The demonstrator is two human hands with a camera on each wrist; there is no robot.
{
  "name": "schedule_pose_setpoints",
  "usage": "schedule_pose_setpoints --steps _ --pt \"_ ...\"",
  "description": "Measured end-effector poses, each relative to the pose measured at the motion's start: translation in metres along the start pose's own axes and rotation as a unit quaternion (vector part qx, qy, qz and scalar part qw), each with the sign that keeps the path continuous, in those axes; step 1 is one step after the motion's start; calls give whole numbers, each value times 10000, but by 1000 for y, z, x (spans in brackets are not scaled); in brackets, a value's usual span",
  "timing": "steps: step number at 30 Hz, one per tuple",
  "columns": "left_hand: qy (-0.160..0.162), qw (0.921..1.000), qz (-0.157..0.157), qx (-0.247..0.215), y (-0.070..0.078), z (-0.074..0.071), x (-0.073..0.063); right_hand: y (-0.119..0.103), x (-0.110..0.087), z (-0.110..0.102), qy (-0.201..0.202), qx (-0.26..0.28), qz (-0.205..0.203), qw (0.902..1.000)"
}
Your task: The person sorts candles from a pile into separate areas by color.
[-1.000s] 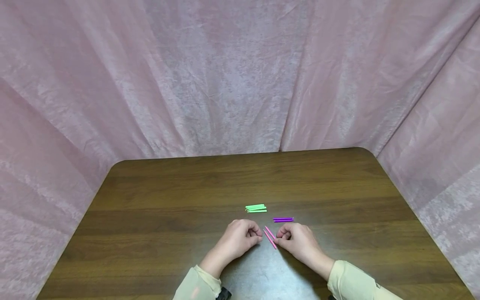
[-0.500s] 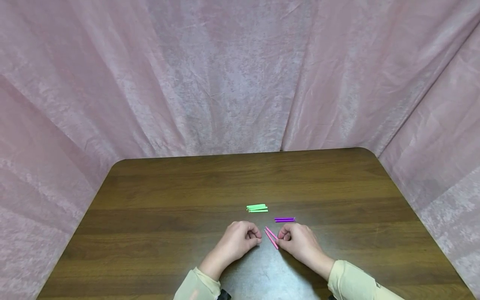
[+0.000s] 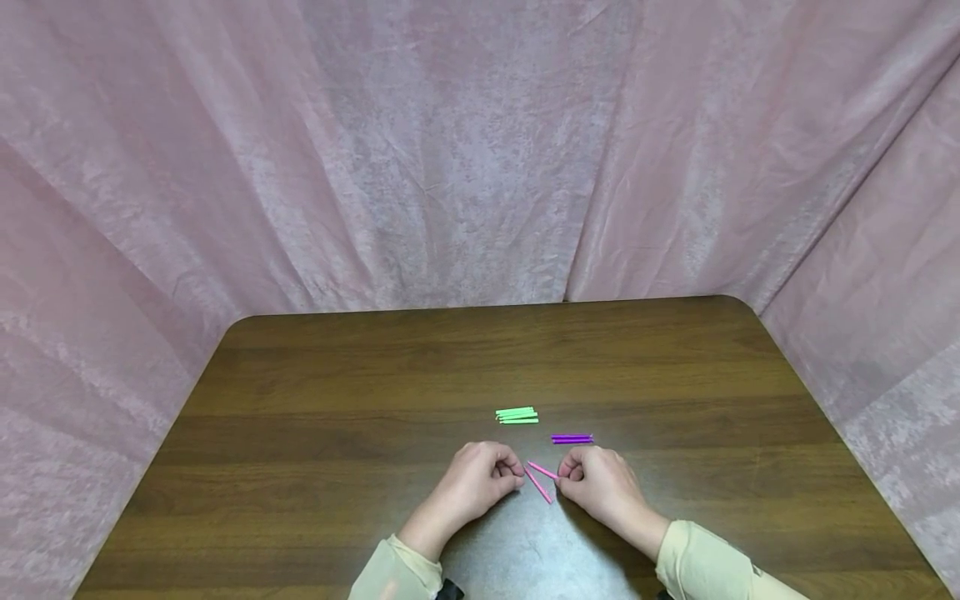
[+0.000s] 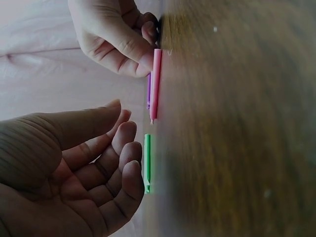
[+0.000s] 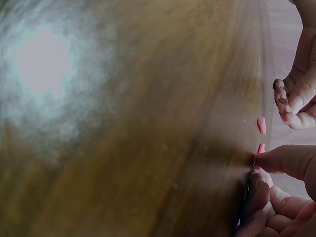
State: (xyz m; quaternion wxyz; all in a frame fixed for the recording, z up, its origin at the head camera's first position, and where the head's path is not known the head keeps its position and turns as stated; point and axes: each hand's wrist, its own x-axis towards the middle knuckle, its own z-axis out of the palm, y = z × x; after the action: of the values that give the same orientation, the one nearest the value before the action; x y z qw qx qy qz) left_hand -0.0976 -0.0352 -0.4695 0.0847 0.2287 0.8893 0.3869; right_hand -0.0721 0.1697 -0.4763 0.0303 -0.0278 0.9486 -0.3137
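Two thin pink candles are on the table between the hands, spread in a narrow V. The upper pink candle (image 3: 542, 470) has its right end pinched between thumb and finger of my right hand (image 3: 602, 483). The lower pink candle (image 3: 539, 487) lies slanted, its far end close to the fingertips of my left hand (image 3: 474, 477). That left hand holds nothing; its fingers are loosely curled, thumb apart from them in the left wrist view. Just beyond the right hand lie purple candles (image 3: 572, 442). Several green candles (image 3: 519, 421) lie farther back, side by side.
The brown wooden table (image 3: 337, 375) has rounded back corners. Pink velvety curtains (image 3: 450, 167) hang around its back and sides. Light glares off the tabletop near the person.
The upper pink candle has swung flatter, its far end coming nearer the person, so the pair opens into a V. The lower one has shifted slightly toward the left hand. Both hands stay nearly still.
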Motion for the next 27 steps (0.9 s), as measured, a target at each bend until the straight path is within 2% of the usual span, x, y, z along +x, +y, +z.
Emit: schedule_pose_setpoints --steps 10,19,27 --pt "-34 10000 -52 -34 1 -1 -3 1 0 -2 49 32 -284 9996" --pt "-24 9999 -42 -114 0 -1 -5 1 1 -4 42 176 -321 9993" --pt "1 10000 -11 -75 -1 -1 -6 3 4 -4 16 576 -421 9974"
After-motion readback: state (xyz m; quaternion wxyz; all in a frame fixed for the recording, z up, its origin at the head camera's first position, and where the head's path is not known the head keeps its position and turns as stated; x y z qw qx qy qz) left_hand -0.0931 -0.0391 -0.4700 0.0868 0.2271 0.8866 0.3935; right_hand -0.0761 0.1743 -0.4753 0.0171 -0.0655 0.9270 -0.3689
